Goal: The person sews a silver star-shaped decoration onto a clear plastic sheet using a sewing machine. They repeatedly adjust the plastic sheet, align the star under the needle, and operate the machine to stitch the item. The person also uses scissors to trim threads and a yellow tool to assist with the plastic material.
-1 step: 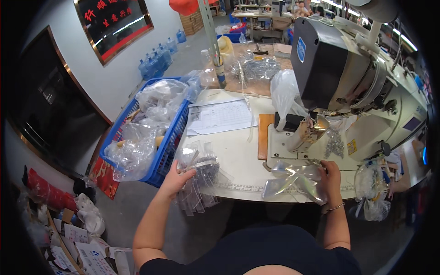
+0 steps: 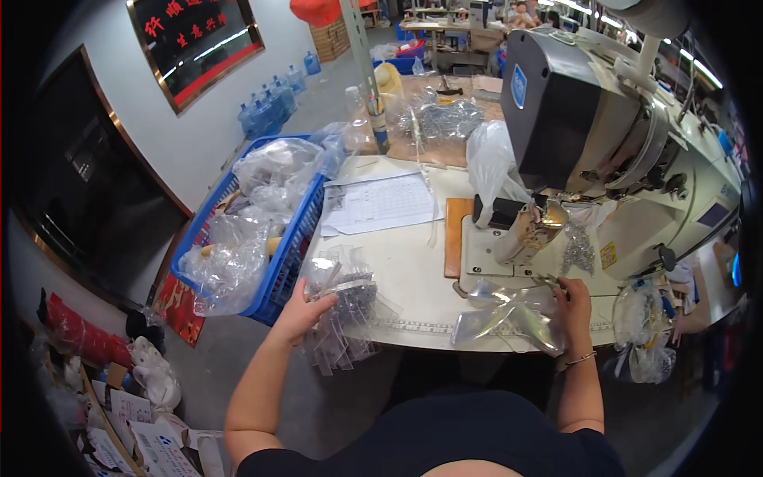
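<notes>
**Clear strips point(image 2: 354, 306) and a clear sheet point(image 2: 505, 314) at the front edge of the tabletop point(image 2: 413, 270)**

We see the left hand point(image 2: 306, 312) with its thumb laid across the strips and the forefinger apart from it; the other fingers are hidden, so we cannot tell how firmly they grip. The right hand point(image 2: 574, 306) has its fingers bent in, closed on the right end of the sheet; a small metal thing by the fingertips is too blurred for us to name.

The strips are narrow, see-through and loosely fanned, lying at the front left of the tabletop with their ends hanging over the edge. The sheet is shiny and creased, and sits at the front edge, right of the middle.

Between them we find a measuring tape point(image 2: 413, 325) along the front edge. Behind the sheet stands a sewing machine point(image 2: 548, 119), with an orange board point(image 2: 457, 238) on its left. A paper form point(image 2: 381, 204) lies toward the far left corner, and beyond the left edge we see a blue basket point(image 2: 290, 266) of clear bags point(image 2: 234, 262).
</notes>
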`<action>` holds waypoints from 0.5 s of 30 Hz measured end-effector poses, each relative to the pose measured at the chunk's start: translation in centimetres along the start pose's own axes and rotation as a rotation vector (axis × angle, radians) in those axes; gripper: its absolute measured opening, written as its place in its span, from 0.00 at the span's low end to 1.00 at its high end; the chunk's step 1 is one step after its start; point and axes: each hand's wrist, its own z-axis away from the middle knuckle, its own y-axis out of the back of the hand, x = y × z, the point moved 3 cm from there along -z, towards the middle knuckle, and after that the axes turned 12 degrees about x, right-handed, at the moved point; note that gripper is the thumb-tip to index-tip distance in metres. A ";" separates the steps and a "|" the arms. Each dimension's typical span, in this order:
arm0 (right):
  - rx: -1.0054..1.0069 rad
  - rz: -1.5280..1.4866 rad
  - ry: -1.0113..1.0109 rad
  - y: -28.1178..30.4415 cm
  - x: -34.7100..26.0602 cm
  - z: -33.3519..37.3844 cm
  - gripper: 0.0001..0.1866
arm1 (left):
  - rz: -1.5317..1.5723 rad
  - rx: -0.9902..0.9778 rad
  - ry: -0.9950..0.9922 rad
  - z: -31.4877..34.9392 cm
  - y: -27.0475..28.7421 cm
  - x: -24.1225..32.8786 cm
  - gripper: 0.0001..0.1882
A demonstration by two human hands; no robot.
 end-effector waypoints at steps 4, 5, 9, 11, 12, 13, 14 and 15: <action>0.229 0.086 0.059 -0.6 4.6 0.0 0.12 | 0.043 -0.050 -0.084 0.1 0.0 0.1 0.53; 0.198 -0.035 -0.007 -0.8 3.9 -0.2 0.13 | 0.097 -0.052 -0.096 -0.5 0.6 -1.4 0.53; 0.245 0.166 0.127 0.2 3.4 2.1 0.14 | 0.177 -0.030 -0.141 0.5 -1.0 -0.4 0.50; 0.288 0.111 0.112 1.5 3.6 2.8 0.13 | 0.227 -0.107 -0.118 0.3 -1.2 -0.4 0.45; 0.295 0.083 0.104 2.3 3.6 2.9 0.12 | 0.260 -0.132 -0.104 -0.1 -1.4 -0.5 0.43; 0.313 0.048 0.104 3.0 3.6 3.1 0.11 | 0.376 -0.208 -0.092 -0.7 -1.8 -0.6 0.39; 0.331 0.039 0.101 4.0 3.9 3.3 0.11 | 0.491 -0.279 -0.077 -1.2 -2.3 -0.6 0.36; 0.343 0.025 0.105 4.8 4.2 3.3 0.11 | 0.611 -0.341 -0.058 -1.3 -2.9 -0.4 0.33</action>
